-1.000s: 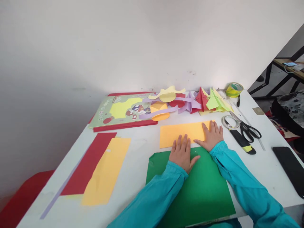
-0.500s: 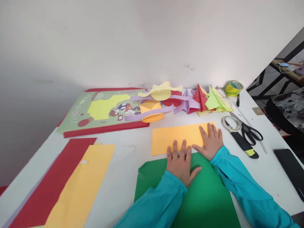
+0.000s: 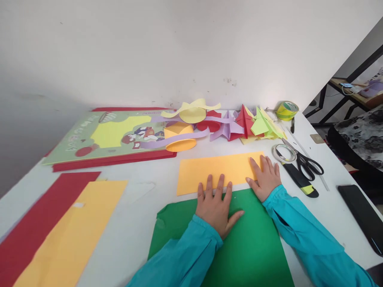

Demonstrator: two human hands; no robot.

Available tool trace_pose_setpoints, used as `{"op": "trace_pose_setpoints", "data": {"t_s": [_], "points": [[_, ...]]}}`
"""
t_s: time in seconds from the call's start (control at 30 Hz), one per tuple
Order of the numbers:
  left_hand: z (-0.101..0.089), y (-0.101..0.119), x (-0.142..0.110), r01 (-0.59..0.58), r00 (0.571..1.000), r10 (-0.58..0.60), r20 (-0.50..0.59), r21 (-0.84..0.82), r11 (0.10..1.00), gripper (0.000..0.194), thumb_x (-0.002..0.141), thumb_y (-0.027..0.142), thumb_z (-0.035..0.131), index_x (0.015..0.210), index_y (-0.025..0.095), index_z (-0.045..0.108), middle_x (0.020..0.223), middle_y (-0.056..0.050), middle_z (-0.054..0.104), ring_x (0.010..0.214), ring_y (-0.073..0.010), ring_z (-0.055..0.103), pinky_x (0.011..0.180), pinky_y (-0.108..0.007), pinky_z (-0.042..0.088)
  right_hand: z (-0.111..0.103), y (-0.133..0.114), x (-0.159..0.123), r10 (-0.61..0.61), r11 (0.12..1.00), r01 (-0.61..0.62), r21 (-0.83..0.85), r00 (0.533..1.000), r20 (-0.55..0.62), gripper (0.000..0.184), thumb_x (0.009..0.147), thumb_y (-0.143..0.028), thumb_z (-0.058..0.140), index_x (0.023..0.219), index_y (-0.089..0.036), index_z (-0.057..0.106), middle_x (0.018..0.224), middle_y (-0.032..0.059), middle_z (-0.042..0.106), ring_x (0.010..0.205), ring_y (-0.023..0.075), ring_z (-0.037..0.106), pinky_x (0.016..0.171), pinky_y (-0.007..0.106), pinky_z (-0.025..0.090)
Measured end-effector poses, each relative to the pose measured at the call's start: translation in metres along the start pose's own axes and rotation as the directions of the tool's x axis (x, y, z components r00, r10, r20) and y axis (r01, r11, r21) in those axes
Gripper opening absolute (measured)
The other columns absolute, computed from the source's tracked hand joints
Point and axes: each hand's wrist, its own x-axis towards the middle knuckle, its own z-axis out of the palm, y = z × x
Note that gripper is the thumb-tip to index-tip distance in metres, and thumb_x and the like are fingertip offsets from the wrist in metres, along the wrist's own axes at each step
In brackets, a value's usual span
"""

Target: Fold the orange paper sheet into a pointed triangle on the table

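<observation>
An orange paper strip (image 3: 215, 167) lies flat on the white table, just beyond a large green sheet (image 3: 248, 235). My left hand (image 3: 216, 209) rests palm down over the green sheet, fingers spread, with its fingertips on the strip's near edge. At the strip's right end my right hand (image 3: 265, 180) presses flat, its fingers also spread and the thumb pointing left. Neither hand grasps anything. Part of the green sheet is hidden beneath my left hand and sleeve.
Scissors (image 3: 311, 166), a tape roll (image 3: 284, 153) and a black utility knife (image 3: 301, 180) lie to the right, near a black phone (image 3: 360, 217). Folded paper shapes (image 3: 245, 123) line the wall. Red paper (image 3: 44, 207) and orange paper (image 3: 74, 231) lie left.
The view has turned slightly right, so the table things sit further left. My left hand has moved slightly away from my right thumb; both hands stay flat on the paper.
</observation>
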Motion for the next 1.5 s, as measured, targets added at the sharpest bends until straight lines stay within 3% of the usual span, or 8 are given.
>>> {"op": "trace_pose_setpoints", "data": {"t_s": [0.23,0.6,0.7,0.8,0.9,1.0,1.2,1.5], "points": [[0.004,-0.004,-0.002,-0.029,0.999,0.03,-0.02,0.009,1.0,0.082,0.08,0.072,0.037,0.14,0.017,0.041,0.15,-0.018,0.028,0.137,-0.0503,0.014,0.104,-0.067,0.014,0.008,0.024,-0.001,0.01,1.0,-0.011,-0.02,0.998,-0.055,0.06,0.088,-0.033,0.042,0.145,-0.019,0.03,0.146,0.0183,0.033,0.135,0.0354,0.029,0.106,0.053,0.028],[0.002,-0.002,-0.002,-0.011,1.0,0.011,-0.014,0.011,1.0,0.079,0.079,0.07,0.043,0.139,0.019,0.044,0.15,-0.017,0.031,0.137,-0.05,0.015,0.105,-0.066,0.013,0.019,0.03,-0.008,0.006,0.999,-0.009,-0.034,0.997,-0.081,0.06,0.085,-0.019,0.039,0.144,-0.011,0.03,0.142,0.0228,0.038,0.131,0.036,0.033,0.102,0.05,0.034],[0.003,-0.002,-0.002,-0.015,1.0,0.015,-0.014,0.006,1.0,0.08,0.079,0.07,0.041,0.14,0.018,0.042,0.15,-0.017,0.029,0.137,-0.0502,0.014,0.105,-0.067,0.012,0.016,0.022,-0.009,0.042,0.999,-0.038,0.032,0.985,-0.166,0.054,0.091,-0.031,0.033,0.141,-0.01,0.034,0.138,0.0226,0.041,0.13,0.0357,0.035,0.101,0.051,0.033],[0.003,-0.002,-0.003,-0.017,1.0,0.017,-0.019,0.001,1.0,0.082,0.079,0.072,0.039,0.141,0.019,0.04,0.15,-0.017,0.029,0.137,-0.05,0.013,0.105,-0.067,0.012,0.01,0.007,-0.008,0.076,0.994,-0.056,0.093,0.969,-0.233,0.074,0.087,-0.057,0.038,0.142,-0.007,0.03,0.138,0.0244,0.041,0.13,0.037,0.032,0.103,0.054,0.029],[0.001,-0.001,-0.002,-0.019,1.0,0.019,-0.024,-0.004,1.0,0.08,0.078,0.072,0.042,0.142,0.025,0.038,0.151,-0.016,0.028,0.137,-0.0507,0.013,0.104,-0.068,0.013,0.005,-0.008,-0.006,0.09,0.994,-0.073,0.085,0.975,-0.205,0.095,0.076,-0.073,0.046,0.143,-0.008,0.028,0.14,0.0271,0.036,0.13,0.0397,0.031,0.103,0.057,0.025],[0.0,0.0,-0.002,-0.015,1.0,0.015,-0.024,-0.017,1.0,0.076,0.077,0.071,0.046,0.142,0.033,0.036,0.152,-0.014,0.027,0.137,-0.0511,0.012,0.103,-0.069,0.013,0.003,-0.016,-0.005,0.115,0.992,-0.106,0.063,0.979,-0.166,0.1,0.072,-0.075,0.051,0.143,-0.009,0.028,0.141,0.0288,0.032,0.13,0.0425,0.03,0.103,0.058,0.023],[-0.003,0.0,-0.002,-0.005,1.0,0.004,-0.01,-0.04,0.999,0.074,0.077,0.071,0.046,0.14,0.033,0.039,0.152,-0.013,0.028,0.137,-0.0506,0.012,0.103,-0.069,0.013,0.004,-0.013,-0.006,0.132,0.988,-0.118,0.104,0.982,-0.137,0.083,0.079,-0.059,0.052,0.143,-0.012,0.029,0.144,0.0255,0.03,0.133,0.0395,0.029,0.104,0.056,0.025],[-0.002,-0.001,-0.003,-0.018,1.0,0.018,-0.001,-0.022,1.0,0.074,0.079,0.069,0.043,0.141,0.03,0.038,0.151,-0.013,0.029,0.137,-0.0493,0.013,0.104,-0.068,0.013,0.011,0.018,-0.011,0.146,0.985,-0.129,0.114,0.976,-0.161,0.056,0.087,-0.023,0.036,0.142,-0.012,0.033,0.143,0.0208,0.033,0.133,0.0344,0.03,0.102,0.05,0.035]]}}
